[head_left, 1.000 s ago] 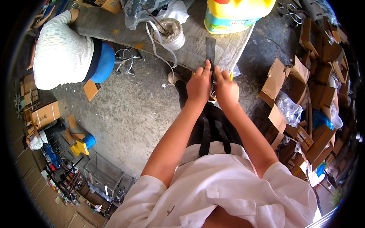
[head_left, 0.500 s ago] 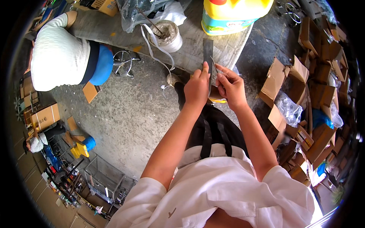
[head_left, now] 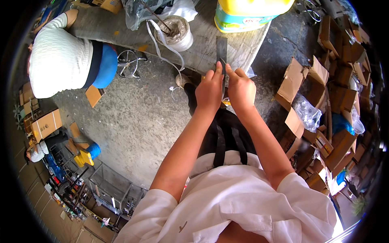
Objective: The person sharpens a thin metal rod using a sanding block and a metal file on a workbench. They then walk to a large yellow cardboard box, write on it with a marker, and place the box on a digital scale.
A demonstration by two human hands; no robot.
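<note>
A dark, flat, narrow strip [head_left: 221, 47], ruler-like in shape, points away from me over the near edge of the table [head_left: 133, 34]. My left hand [head_left: 208, 92] is closed on its left side, one fingertip extended along it. Just to the right, my right hand [head_left: 242, 90] is closed, a finger pressing toward the strip. A thin, light sliver [head_left: 223, 60] shows at that fingertip, against the strip's face; its kind is too small to tell, and its lower part is hidden by the right hand.
On the table stand a yellow jug [head_left: 251, 18] with a blue-green label and a white tub [head_left: 178, 35] trailing a white strap. A person in white [head_left: 60, 60] sits left on a blue stool [head_left: 107, 67]. Cardboard boxes [head_left: 344, 97] pile up on the right.
My right hand has turned over, back now facing up, and come closer to the strip. The thin piece, more visible before, is now mostly covered. My left hand keeps its hold.
</note>
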